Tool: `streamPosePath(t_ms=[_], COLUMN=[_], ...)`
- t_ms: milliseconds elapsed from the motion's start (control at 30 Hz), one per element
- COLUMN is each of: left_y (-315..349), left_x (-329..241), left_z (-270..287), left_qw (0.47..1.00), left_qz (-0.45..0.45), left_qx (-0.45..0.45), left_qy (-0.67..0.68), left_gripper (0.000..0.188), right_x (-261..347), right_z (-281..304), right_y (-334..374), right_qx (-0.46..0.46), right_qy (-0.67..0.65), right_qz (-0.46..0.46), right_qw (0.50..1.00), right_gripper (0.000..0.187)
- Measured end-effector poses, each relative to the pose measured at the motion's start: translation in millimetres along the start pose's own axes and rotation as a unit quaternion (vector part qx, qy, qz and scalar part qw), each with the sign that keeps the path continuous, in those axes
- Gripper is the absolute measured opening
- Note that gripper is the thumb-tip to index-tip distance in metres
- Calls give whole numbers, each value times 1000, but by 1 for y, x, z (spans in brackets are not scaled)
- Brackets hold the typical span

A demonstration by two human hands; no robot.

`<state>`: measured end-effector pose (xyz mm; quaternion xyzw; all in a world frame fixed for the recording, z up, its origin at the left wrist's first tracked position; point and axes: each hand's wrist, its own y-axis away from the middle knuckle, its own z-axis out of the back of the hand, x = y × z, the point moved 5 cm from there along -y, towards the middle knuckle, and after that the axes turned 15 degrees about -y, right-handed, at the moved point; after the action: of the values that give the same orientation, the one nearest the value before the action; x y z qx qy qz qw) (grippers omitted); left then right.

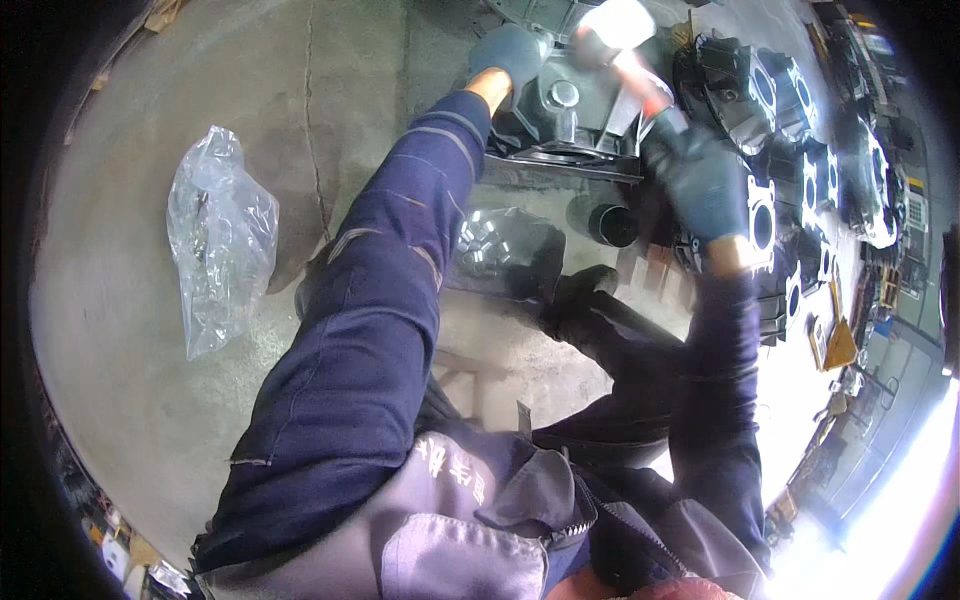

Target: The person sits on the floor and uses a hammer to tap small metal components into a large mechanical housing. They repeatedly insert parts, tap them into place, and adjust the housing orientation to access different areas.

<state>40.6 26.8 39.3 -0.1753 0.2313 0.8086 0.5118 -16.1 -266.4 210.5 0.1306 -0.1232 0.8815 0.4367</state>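
Observation:
My gloved right hand (705, 185) is wrapped around the handle of a hammer (645, 85), which has a reddish part near the grip. The hammer's head is a bright, washed-out blur over the far side of a grey metal casting (590, 105). On the casting's left edge rests my gloved left hand (505, 57), its fingers curled and mostly hidden; whatever they grip cannot be made out. A round raised boss faces up in the casting's middle. Nearer to me, several short silver metal sleeves (487, 238) lie in a clear plastic bag (530, 260) on the floor.
Several similar castings (740, 90) stand in rows at the right. Another clear plastic bag (220, 240) sits on the concrete floor (110, 250) at the left. A dark cylindrical container (612, 225) is just below the casting. Yellow tool-like objects (840, 345) lie far right.

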Motion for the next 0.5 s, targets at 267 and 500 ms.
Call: streamPosePath(t_ms=[267, 500], left_y=[4, 14], left_x=[-4, -12], left_z=[4, 7], left_qw=[998, 996], left_qz=[-6, -24], left_qx=[-58, -64], left_qy=[-28, 52], left_gripper=[50, 63], right_x=[24, -8], right_z=[51, -25], right_y=[-3, 18], right_qx=[-291, -5], right_qy=[-259, -41], right_qz=[-37, -25], right_qw=[920, 999], right_gripper=[14, 40])
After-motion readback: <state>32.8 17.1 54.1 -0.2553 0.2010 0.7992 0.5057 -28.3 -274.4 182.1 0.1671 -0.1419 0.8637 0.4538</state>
